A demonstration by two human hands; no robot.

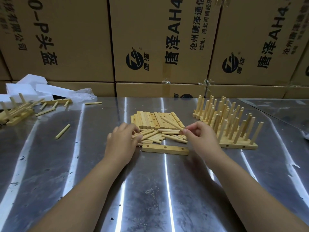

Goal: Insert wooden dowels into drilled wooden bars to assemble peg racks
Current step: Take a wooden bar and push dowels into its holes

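Over the desk [150,190], right hand [199,136] pinches a dowel [170,123]; left hand [122,141] touches the pile [155,136], grip unclear. Next: align it with a hole in the bar [165,149].

1. Hands: two, left hand [122,141], right hand [200,138].
2. Lone bar [165,149], lower centre: one, three holes showing.
3. Stacked bars [150,121], centre: roughly a dozen, exact count unclear.
4. Pinched dowel [172,124], in right hand: one.
5. Heaped dowels [150,137], centre: too many to count.
6. Stray dowels [62,131] [93,103], centre left: two.
7. Peg racks [234,131], right: several, count unclear.
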